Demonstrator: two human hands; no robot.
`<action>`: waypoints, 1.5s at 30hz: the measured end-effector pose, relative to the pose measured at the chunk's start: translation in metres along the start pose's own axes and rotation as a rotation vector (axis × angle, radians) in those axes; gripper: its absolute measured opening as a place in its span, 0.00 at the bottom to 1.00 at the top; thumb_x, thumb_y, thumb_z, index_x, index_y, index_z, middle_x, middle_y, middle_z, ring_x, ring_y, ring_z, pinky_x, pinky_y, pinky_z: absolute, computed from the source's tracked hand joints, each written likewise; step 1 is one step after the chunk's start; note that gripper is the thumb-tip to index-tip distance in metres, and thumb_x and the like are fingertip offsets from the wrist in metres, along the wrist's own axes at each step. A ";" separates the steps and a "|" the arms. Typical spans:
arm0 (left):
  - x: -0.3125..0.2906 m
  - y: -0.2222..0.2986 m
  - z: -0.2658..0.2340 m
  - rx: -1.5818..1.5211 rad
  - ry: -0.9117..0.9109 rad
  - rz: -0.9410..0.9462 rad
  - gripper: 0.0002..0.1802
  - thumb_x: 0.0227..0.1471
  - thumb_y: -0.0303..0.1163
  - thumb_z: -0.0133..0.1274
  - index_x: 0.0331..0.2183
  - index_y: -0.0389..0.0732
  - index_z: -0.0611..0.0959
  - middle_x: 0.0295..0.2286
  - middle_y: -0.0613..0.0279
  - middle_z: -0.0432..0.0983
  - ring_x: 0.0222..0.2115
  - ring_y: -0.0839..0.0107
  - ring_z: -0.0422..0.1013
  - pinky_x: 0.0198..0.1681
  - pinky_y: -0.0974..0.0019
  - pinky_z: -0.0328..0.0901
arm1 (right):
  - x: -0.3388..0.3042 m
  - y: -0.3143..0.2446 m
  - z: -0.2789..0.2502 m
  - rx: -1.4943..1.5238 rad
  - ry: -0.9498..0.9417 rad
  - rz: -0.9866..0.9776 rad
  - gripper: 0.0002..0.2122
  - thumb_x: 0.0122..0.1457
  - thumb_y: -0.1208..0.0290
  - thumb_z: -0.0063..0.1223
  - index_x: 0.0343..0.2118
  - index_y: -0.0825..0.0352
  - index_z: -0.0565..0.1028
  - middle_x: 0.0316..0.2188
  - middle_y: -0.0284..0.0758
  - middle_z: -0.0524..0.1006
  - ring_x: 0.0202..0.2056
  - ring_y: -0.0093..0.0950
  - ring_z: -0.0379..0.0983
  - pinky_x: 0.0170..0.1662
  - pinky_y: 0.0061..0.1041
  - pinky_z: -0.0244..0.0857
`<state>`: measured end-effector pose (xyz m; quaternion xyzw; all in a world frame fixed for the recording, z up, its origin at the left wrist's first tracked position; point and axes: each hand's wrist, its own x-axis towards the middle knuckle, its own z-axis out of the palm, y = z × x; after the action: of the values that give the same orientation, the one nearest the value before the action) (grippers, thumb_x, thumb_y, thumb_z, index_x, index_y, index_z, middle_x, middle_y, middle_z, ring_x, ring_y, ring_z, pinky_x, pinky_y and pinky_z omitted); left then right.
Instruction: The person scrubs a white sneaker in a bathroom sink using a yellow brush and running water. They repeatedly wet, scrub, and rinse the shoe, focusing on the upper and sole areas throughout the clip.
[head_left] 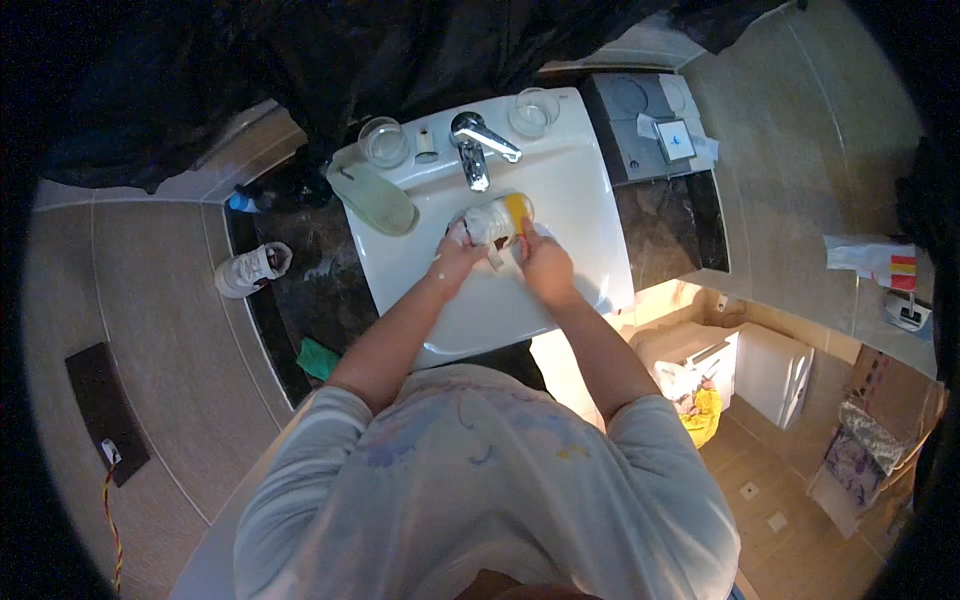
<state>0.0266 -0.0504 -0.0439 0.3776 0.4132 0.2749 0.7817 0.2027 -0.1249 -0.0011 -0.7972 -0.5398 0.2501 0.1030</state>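
Over the basin of the white sink (470,325), a small white shoe (487,222) is held low. My left hand (456,262) closes round its left end, with specks of white foam on the skin. At the shoe's right end my right hand (547,266) grips a yellow-backed thing, seemingly a scrubbing brush (517,211), pressed against the shoe. Its bristles are hidden. A second white shoe (243,272) lies on the dark counter to the left. Across the sink's left rim rests a pale green slipper-shaped piece (375,197).
Behind the basin stands a chrome faucet (479,150), with a clear glass (384,142) and another glass (533,112) on either side. A grey box (628,135) occupies the right counter. A green cloth (318,358) hangs at the left counter's front edge, and a blue-capped dark bottle (285,196) lies farther back.
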 end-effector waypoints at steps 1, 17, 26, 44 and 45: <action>0.001 -0.011 -0.003 0.053 -0.010 -0.007 0.34 0.48 0.16 0.55 0.57 0.38 0.66 0.50 0.59 0.72 0.49 0.70 0.70 0.50 0.65 0.67 | -0.011 -0.007 0.012 0.015 -0.041 0.004 0.23 0.64 0.62 0.44 0.62 0.57 0.65 0.29 0.48 0.79 0.31 0.47 0.77 0.34 0.47 0.70; 0.024 -0.011 -0.025 -0.614 0.255 -0.497 0.13 0.52 0.22 0.47 0.42 0.30 0.74 0.36 0.53 0.75 0.37 0.59 0.75 0.44 0.58 0.72 | -0.031 -0.004 -0.010 -0.094 0.009 -0.093 0.22 0.67 0.61 0.42 0.63 0.53 0.64 0.25 0.48 0.77 0.28 0.46 0.76 0.31 0.44 0.71; 0.015 0.027 0.010 -0.390 0.164 -0.507 0.16 0.58 0.25 0.41 0.47 0.29 0.73 0.44 0.46 0.75 0.46 0.53 0.73 0.54 0.52 0.68 | 0.034 0.013 -0.013 -0.157 0.051 -0.024 0.23 0.67 0.59 0.40 0.64 0.49 0.62 0.25 0.46 0.77 0.24 0.47 0.76 0.27 0.46 0.70; 0.021 0.001 -0.007 -0.645 0.292 -0.465 0.16 0.61 0.26 0.40 0.47 0.26 0.73 0.46 0.45 0.74 0.49 0.52 0.72 0.57 0.49 0.66 | -0.047 -0.015 0.004 -0.120 0.015 -0.145 0.21 0.67 0.59 0.39 0.62 0.54 0.65 0.21 0.47 0.75 0.24 0.46 0.75 0.27 0.46 0.70; 0.022 0.002 -0.008 -0.659 0.285 -0.474 0.16 0.61 0.26 0.40 0.47 0.26 0.73 0.46 0.45 0.74 0.50 0.52 0.72 0.57 0.50 0.65 | -0.067 -0.009 0.017 -0.084 0.049 -0.200 0.22 0.67 0.59 0.39 0.63 0.52 0.64 0.22 0.47 0.76 0.23 0.46 0.75 0.27 0.46 0.70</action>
<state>0.0305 -0.0299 -0.0553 -0.0395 0.4824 0.2544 0.8373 0.1673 -0.1840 0.0073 -0.7487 -0.6241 0.1962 0.1070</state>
